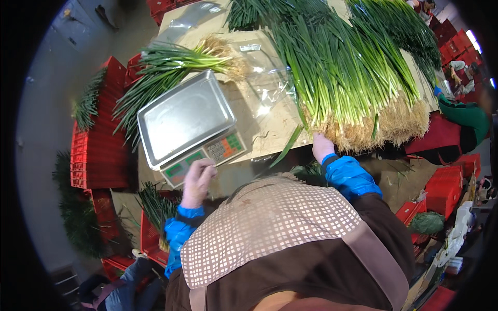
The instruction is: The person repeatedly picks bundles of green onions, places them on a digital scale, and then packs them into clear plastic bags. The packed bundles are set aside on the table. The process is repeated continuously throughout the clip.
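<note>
My left hand (198,181), in a pale glove, is closed with its fingers curled in. It hovers by the front panel of a digital scale (226,147), and nothing shows in it. The scale's metal tray (185,116) is bare. At the near edge of the big pile of green onions (342,67), my right hand (322,147) has its fingertips pressed together against the leftmost roots. The pile's shaggy roots (378,124) face me. A smaller bunch of green onions (171,61) lies behind the scale, its roots to the right.
Clear plastic bags (267,85) lie on the table (275,132) between scale and pile. A loose leaf (287,147) hangs over the table's near edge. Red crates (101,150) are stacked at left, with more crates (443,192) at right. A co-worker's green sleeve (469,119) shows at right.
</note>
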A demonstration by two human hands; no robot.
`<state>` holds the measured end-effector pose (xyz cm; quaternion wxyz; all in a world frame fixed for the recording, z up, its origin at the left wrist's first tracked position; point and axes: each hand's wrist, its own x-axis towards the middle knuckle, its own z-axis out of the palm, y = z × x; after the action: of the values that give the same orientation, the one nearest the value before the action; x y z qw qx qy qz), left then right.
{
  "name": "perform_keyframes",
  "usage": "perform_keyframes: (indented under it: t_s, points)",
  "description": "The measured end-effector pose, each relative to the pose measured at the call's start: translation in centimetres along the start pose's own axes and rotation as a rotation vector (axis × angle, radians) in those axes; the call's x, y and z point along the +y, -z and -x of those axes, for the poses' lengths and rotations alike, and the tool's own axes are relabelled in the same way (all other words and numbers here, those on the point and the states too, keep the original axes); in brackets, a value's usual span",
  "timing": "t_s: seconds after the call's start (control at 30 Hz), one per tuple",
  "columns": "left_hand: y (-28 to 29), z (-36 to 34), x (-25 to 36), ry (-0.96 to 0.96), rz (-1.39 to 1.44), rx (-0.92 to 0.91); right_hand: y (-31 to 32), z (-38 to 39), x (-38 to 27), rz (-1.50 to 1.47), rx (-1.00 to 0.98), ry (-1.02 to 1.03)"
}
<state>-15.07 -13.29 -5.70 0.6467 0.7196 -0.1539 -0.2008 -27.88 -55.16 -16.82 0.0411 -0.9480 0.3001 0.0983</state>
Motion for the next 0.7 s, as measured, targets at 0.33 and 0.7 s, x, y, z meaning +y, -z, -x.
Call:
perform_keyframes:
  t_s: [0.33, 0.7]
  points:
    - [-19.5, -17.8, -3.6, -0.233, -1.215, -0.414, 13.7, -1.8, 6.3, -1.117, -0.559, 0.098]
    - [-19.8, -20.4, -4.3, -0.083, -1.345, -0.557, 21.7, 2.5, 11.5, -1.933, -0.379, 0.055]
